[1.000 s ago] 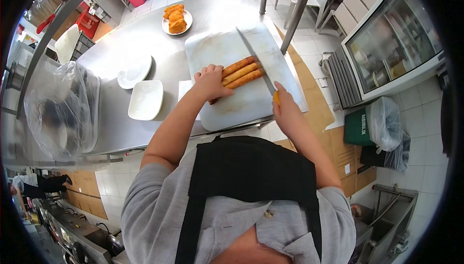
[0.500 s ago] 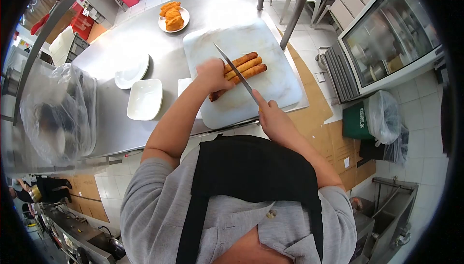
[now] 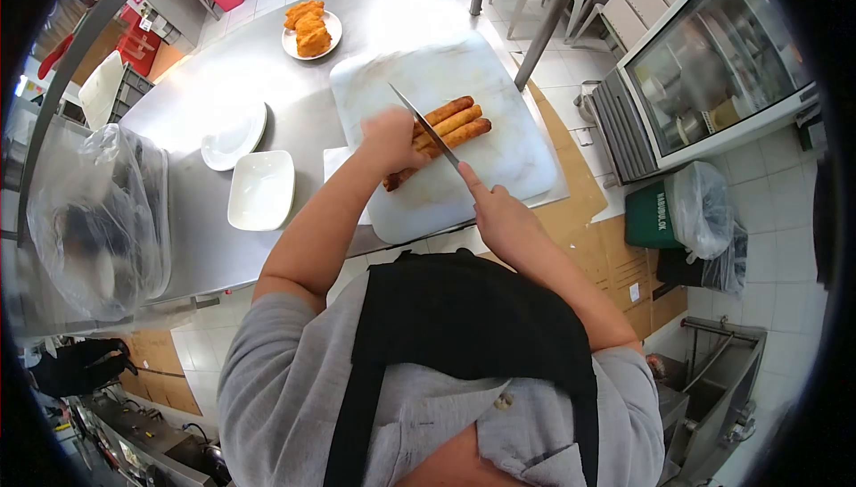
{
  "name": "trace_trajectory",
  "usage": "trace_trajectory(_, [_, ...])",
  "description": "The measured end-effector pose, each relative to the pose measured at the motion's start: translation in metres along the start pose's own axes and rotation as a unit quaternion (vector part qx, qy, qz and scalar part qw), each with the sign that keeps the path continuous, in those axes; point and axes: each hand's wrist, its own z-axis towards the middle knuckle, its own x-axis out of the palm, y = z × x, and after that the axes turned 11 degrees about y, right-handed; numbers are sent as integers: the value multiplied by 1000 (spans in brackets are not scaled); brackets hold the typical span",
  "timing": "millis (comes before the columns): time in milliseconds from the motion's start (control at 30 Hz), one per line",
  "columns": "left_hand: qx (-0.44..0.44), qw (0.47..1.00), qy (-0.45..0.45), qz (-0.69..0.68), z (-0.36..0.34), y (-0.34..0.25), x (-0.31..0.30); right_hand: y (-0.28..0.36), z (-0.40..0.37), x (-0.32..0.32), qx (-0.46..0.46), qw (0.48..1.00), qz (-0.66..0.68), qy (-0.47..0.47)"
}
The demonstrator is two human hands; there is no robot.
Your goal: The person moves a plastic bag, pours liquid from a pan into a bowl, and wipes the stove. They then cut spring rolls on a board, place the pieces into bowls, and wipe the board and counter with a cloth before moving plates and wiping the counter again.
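Three long golden-brown fried rolls [image 3: 461, 124] lie side by side at a slant on a white cutting board [image 3: 481, 63]. My left hand [image 3: 389, 141], slightly blurred, is closed over their left part, and the nearest roll's end shows below it. In my right hand [image 3: 501, 218] is a knife [image 3: 423, 121], gripped by its handle with the index finger along it. The blade lies diagonally across the rolls, just right of my left hand, its tip pointing away from me past the far roll.
A plate of fried pieces [image 3: 337, 30] stands at the steel table's [image 3: 192, 260] far side. To the left are a white plate [image 3: 259, 136], a square white bowl [image 3: 287, 190] and a plastic-wrapped stack [image 3: 98, 219]. Metal posts [image 3: 541, 45] rise at the right edge.
My right hand and the knife have moved slightly up and left, the blade still across the rolls. My left hand stays on the rolls. The view has shifted a little.
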Motion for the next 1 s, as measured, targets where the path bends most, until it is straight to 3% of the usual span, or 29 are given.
trace_trajectory(167, [4,1000,3,-1,6,4,7,-11,62,26,-23,998,5,-51])
trace_trajectory(367, [-26,999,37,-5,3,3,-5,-3,78,16,18,1000,-6,-17])
trace_trajectory(567, [-48,998,46,-15,0,4,-3,-2,83,16,1,999,-14,-45])
trace_trajectory(667, [-55,997,45,-16,2,7,-5,8,57,4,39,999,6,37])
trace_trajectory(933, [-41,997,63,-32,-7,6,-9,-6,66,22,17,999,18,-35])
trace_trajectory(1000, [-28,997,34,-68,-13,14,-10,-8,61,23,7,997,37,-65])
